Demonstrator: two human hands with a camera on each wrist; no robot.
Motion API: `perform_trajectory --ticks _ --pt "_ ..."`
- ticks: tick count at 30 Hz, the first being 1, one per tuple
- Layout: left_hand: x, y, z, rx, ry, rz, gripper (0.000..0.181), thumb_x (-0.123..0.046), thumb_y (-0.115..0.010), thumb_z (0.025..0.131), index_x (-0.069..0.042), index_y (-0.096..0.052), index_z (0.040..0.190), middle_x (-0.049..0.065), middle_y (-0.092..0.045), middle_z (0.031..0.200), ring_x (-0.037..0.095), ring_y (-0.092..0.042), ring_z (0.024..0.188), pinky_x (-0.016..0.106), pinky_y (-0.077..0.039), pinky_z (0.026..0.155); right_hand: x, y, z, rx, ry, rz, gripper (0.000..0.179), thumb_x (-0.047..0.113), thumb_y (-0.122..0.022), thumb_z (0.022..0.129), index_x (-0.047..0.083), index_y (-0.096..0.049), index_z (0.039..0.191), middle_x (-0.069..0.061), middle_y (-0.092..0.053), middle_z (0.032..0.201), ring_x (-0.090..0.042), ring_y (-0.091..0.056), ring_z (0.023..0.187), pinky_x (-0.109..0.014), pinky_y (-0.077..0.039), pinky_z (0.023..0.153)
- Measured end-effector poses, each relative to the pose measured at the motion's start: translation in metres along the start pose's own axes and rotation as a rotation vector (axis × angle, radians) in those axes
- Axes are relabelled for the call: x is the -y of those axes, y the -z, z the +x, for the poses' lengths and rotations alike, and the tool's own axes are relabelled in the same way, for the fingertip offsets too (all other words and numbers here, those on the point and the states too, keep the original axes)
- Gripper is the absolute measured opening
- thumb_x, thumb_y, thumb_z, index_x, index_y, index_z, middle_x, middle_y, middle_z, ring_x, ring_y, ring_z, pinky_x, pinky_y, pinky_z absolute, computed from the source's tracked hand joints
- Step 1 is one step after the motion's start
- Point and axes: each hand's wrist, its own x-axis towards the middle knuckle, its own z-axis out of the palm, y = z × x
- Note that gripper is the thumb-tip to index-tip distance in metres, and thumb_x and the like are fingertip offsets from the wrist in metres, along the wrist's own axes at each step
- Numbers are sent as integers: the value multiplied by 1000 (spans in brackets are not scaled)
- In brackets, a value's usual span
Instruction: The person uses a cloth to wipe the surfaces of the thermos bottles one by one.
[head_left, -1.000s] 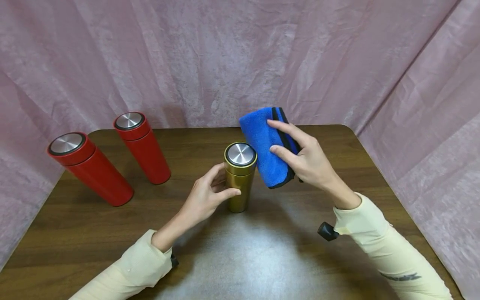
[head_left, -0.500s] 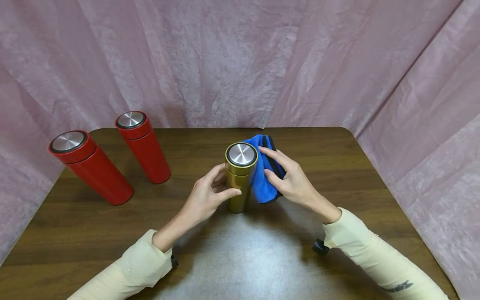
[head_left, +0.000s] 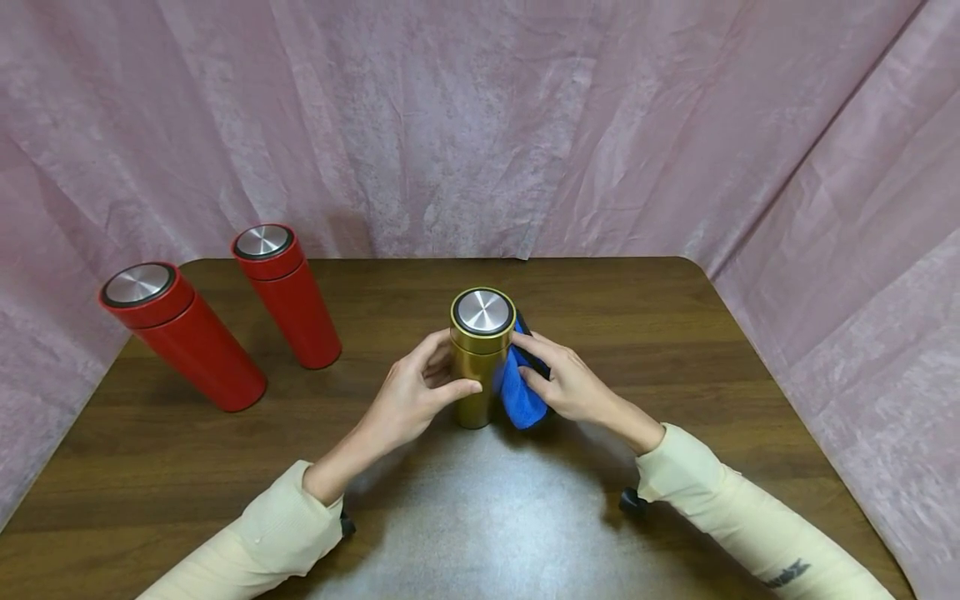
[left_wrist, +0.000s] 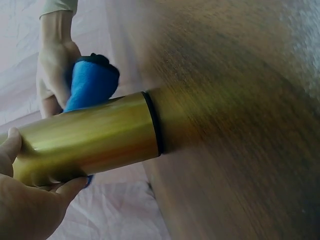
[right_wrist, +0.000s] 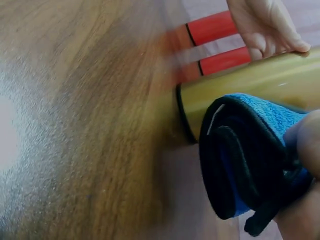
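A gold thermos flask [head_left: 480, 367] with a brushed steel lid top stands upright on the wooden table. My left hand [head_left: 411, 390] grips it from the left, thumb across the front and fingers going behind. On its other side my right hand [head_left: 568, 382] holds a folded blue cloth [head_left: 521, 400] with black edging against the flask's wall. The left wrist view shows the cloth [left_wrist: 92, 82] bunched along the flask's far side, with a bit of blue peeking out underneath. Folded layers of the cloth [right_wrist: 255, 150] face the right wrist camera.
Two red thermos flasks stand at the left of the table, one nearer [head_left: 187, 342] and one further back [head_left: 288, 300]. Pink curtains [head_left: 465, 125] hang behind the table [head_left: 637, 317] and along its right side. Light glares off the table's front middle.
My right hand has brought the cloth left and down, from beside the gold flask's upper part to against its right side, where it is now more crumpled. The left hand keeps its grip.
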Motion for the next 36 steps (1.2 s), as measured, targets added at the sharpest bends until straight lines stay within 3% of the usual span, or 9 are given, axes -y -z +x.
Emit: perform_trajectory --ticks 4,9,13,15,17,23,31,36 --pt "0 1 0 8 1 -4 65 -6 -86 84 -6 -54 142 15 -69 131 29 -66 121 44 -53 103 -3 -5 1 95 -33 -46 51 -10 -64 92 -5 -55 143 -23 -58 143 -34 -59 127 -52 -49 105" --pt "1 0 0 10 9 -33 65 -4 -85 85 -5 -54 142 16 -68 131 29 -65 122 43 -52 104 8 -10 2 209 -191 -161 51 -7 -67 91 -1 -58 141 -20 -64 132 -28 -63 113 -47 -55 95" --pt "2 -2 0 11 15 -51 66 -2 -85 84 -4 -54 142 17 -67 132 30 -64 123 43 -52 104 24 -6 6 219 -323 -210 52 -1 -68 91 -2 -59 142 -20 -65 131 -27 -63 114 -46 -54 95" --pt "2 -2 0 10 12 -49 66 -2 -85 84 -4 -54 142 17 -67 131 30 -64 122 43 -52 104 32 2 7 205 -350 -204 50 1 -69 92 -1 -60 141 -21 -65 134 -28 -63 117 -48 -54 98" --pt "3 -2 0 7 9 -47 66 -2 -85 84 -4 -54 142 17 -67 131 30 -65 121 43 -53 103 40 11 8 180 -353 -179 48 3 -68 92 0 -62 140 -21 -64 135 -26 -63 116 -48 -53 98" --pt "2 -1 1 2 4 -47 65 -1 -85 83 -3 -54 141 18 -68 129 31 -66 120 42 -53 103 65 42 10 87 -297 -89 47 2 -65 95 9 -64 142 -17 -65 136 -22 -63 96 -37 -54 78" --pt "1 -1 0 2 1 -52 63 -1 -85 84 -1 -54 139 19 -68 128 32 -66 119 41 -53 102 98 78 14 -18 -243 -58 47 6 -63 101 23 -62 145 -11 -61 142 -25 -68 105 -39 -61 78" --pt "1 0 0 3 16 -51 63 -1 -85 84 -2 -55 140 17 -68 128 30 -66 119 39 -53 103 108 89 14 -103 -194 -3 47 7 -63 103 24 -61 146 -10 -60 143 -28 -69 108 -45 -61 81"
